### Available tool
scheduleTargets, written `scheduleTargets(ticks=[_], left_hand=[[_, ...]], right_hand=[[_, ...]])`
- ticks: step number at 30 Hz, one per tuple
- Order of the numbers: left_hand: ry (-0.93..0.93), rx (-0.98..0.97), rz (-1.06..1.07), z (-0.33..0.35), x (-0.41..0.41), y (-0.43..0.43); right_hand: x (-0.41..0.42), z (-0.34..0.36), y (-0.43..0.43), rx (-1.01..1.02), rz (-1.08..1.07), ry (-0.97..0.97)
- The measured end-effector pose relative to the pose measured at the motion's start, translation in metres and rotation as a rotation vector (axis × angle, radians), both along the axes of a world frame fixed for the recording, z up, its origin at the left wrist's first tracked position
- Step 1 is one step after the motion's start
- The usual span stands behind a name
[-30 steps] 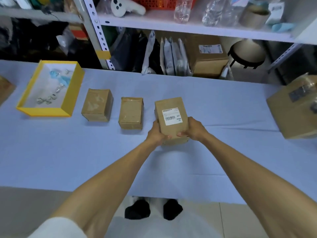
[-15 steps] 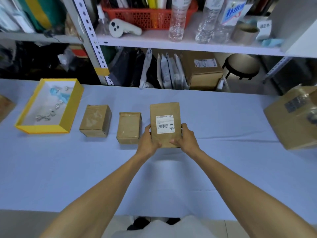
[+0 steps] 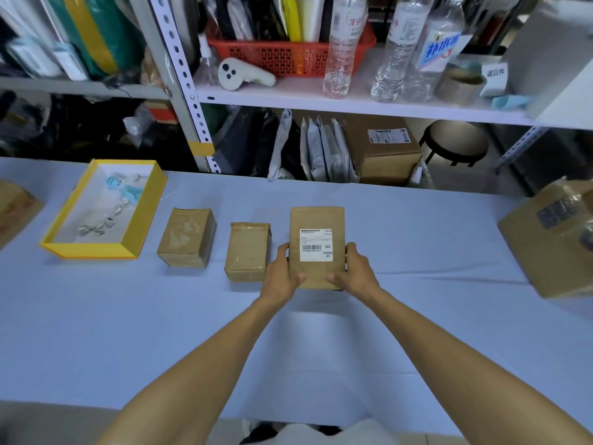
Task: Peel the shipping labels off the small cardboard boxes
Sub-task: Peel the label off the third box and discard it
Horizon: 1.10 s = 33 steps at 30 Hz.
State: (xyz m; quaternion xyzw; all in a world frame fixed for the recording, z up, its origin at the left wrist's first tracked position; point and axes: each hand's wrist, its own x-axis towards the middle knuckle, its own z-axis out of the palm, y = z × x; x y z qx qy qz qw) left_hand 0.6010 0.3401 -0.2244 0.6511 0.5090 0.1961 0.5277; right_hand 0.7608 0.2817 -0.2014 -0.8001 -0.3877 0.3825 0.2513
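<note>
Left hand (image 3: 282,273): fingers wrapped around the left edge of the labelled box (image 3: 317,274), thumb (image 3: 297,279) pressed flat on its front face near the lower corner. Right hand (image 3: 354,273): closed likewise on the right edge of the same box, thumb laid on the front face opposite the left one. The labelled box is held tilted up between the two hands over the table (image 3: 96,316), its white shipping label (image 3: 316,245) facing the camera, fully stuck down, with a barcode and printed text. Surroundings, left to right: partial brown box (image 3: 16,210) at the table's left edge; yellow tray (image 3: 93,247) with a white floor, containing a pale blue item and several small silvery pieces too small to identify; first small box (image 3: 187,236), top face bare with torn residue; second small box (image 3: 247,250), top face bare, just beside the left hand; large carton (image 3: 545,252) at the right edge, tilted, bearing a dark label. Nothing stands between the hands and the held box. Behind the table, a shelf (image 3: 353,102) carries a red basket (image 3: 282,57) of upright packets and clear bottles (image 3: 341,46).
</note>
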Motion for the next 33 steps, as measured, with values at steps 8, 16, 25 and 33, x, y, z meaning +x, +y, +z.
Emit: scheduleTargets(ticks=[8,16,25,33], left_hand=[[-0.014,0.042,-0.006,0.005,-0.001,-0.001],[0.011,0.104,-0.077,0.012,-0.004,0.002],[0.037,0.039,-0.020,0.009,0.009,0.006],[0.017,-0.041,0.071,0.006,0.022,0.010]], right_hand=[[0.002,0.000,-0.003,-0.017,-0.005,-0.012],[0.003,0.003,-0.001,-0.027,0.035,-0.050],[0.002,0.000,0.000,-0.013,0.035,-0.095],[-0.003,0.002,0.000,-0.047,0.046,-0.165]])
